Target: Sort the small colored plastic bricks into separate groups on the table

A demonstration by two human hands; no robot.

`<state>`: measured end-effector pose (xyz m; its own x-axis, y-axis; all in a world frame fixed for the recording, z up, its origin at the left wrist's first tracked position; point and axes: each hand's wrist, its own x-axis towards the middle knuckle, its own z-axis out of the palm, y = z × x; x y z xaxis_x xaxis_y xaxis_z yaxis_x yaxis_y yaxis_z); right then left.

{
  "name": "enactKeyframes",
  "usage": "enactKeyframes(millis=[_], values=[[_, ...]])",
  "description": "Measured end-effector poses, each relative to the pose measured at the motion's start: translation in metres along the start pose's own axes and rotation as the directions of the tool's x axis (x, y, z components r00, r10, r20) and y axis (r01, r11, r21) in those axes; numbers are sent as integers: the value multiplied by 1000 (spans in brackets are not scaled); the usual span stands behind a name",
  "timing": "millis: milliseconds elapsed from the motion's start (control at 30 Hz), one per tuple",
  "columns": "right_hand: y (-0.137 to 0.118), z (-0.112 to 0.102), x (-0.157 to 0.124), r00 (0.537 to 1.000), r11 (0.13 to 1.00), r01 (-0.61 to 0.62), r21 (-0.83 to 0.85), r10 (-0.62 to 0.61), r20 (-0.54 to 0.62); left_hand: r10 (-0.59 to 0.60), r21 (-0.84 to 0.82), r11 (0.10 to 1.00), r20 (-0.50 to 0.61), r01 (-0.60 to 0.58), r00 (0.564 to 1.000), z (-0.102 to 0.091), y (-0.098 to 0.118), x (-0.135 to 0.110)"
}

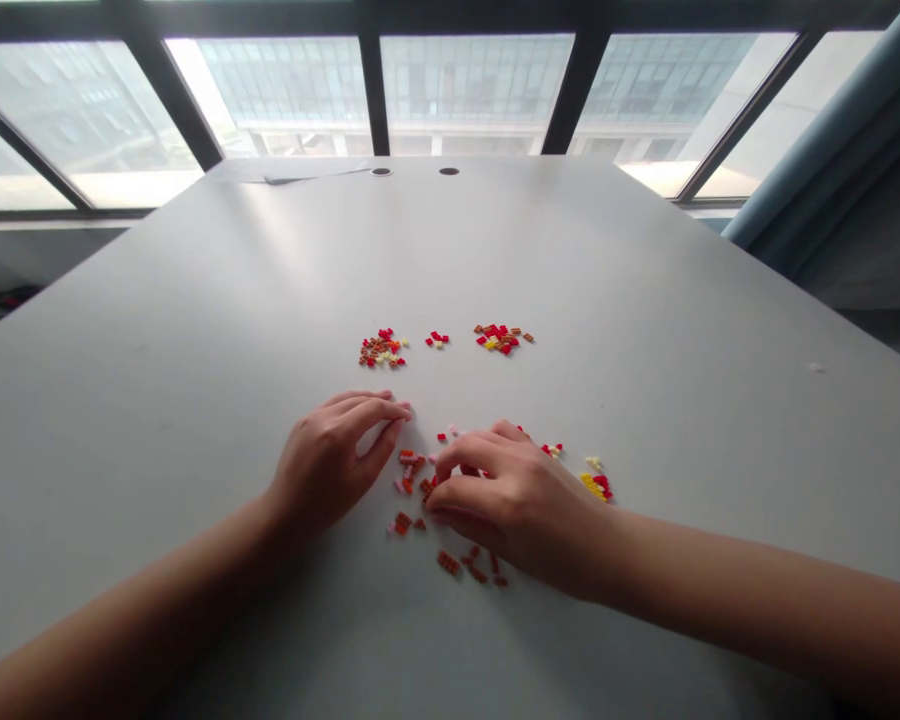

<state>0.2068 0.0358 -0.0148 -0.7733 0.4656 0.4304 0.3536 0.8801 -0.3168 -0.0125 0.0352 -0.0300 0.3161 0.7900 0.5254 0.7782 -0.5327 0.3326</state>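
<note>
Left hand (337, 450): fingers are arching centre-left; grip unclear.
Right hand (506, 490): fingers are curling mid-frame; grip unclear.
Bricks (448, 562): studded oblongs are lying lower-centre.

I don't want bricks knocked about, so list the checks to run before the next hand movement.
1. Left far cluster, middle far cluster and right far cluster separate: ok, gaps show.
2. Near toy building bricks gathered: not ok, loosely scattered.
3. Left hand off the far clusters: ok, it is nearer the camera.
4. Right hand gripping the brown brick at its fingertips: cannot tell.
5. Near bricks all visible: not ok, right hand partly hides some.
</note>
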Motion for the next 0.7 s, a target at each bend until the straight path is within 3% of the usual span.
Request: enactKeyframes(millis=[200,300,367,500,700], values=[[-3,2,4,997,999,-45,-24,47,68,-24,-24,999,20,24,1000,-3,-1,2],[-1,-1,1,984,993,-119,-10,119,130,-60,-48,997,113,66,992,-17,6,8],[1,-6,-3,979,986,-161,34,155,136,-72,-48,995,240,86,968,-29,14,11],[4,-21,-14,971,958,-237,162,233,45,-43,-67,994,482,86,875,-43,28,9],[17,-38,-37,940,921,-321,221,338,-48,-48,-39,995,577,87,815,-40,33,2]])
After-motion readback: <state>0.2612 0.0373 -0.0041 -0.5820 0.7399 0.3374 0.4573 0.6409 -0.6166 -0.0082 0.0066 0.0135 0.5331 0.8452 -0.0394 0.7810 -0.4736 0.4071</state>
